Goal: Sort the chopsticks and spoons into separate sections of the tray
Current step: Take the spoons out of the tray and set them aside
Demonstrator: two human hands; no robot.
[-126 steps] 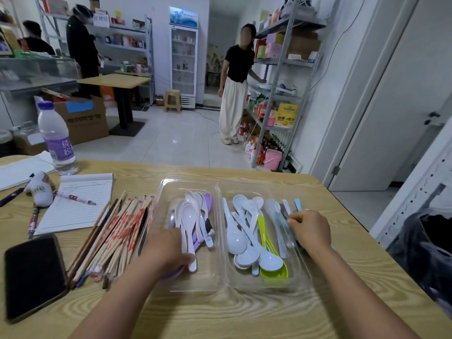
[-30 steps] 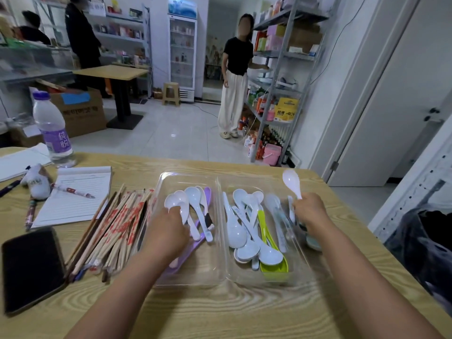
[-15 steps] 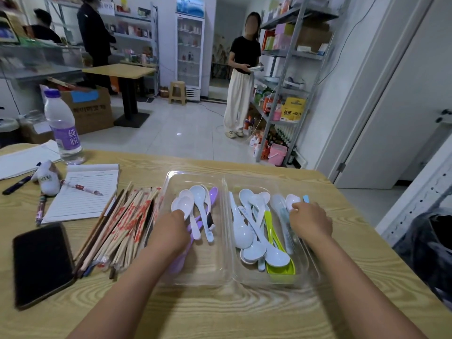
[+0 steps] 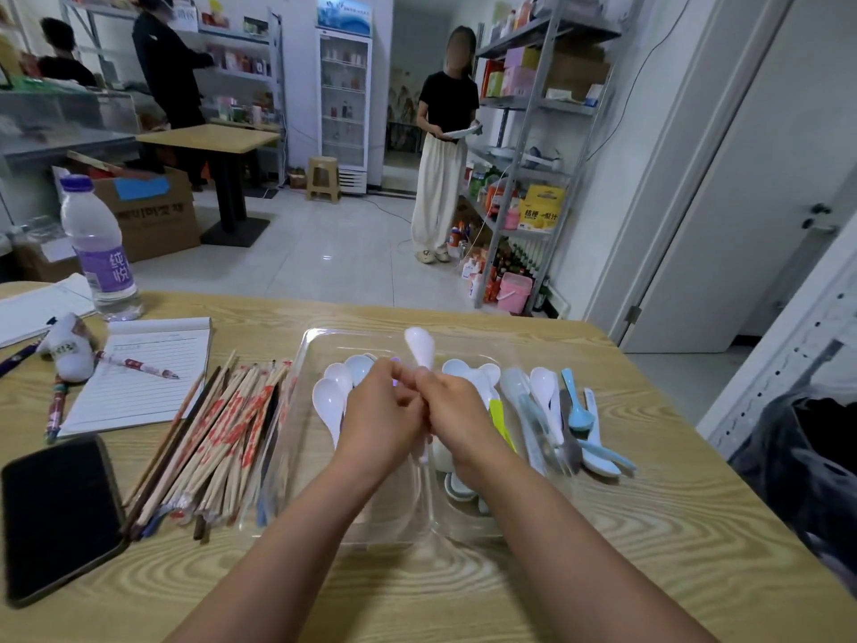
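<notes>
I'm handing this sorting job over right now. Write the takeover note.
Right hand grips a white spoon upright above the clear tray; left hand pinches at its handle.
Spoons lie in the tray's left and right sections; a few blue spoons lie at its right edge.
Chopsticks lie piled on the table left of the tray.
Left: set this spoon down, move the chopsticks into their own section.

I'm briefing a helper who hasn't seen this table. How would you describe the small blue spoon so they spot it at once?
Start at the clear tray in the middle of the wooden table. Go to its right end, where a few spoons lie lengthwise. The small blue spoon lies there, bowl toward the person; it is shorter than the white spoon to its left and the only solid light-blue one.
</notes>
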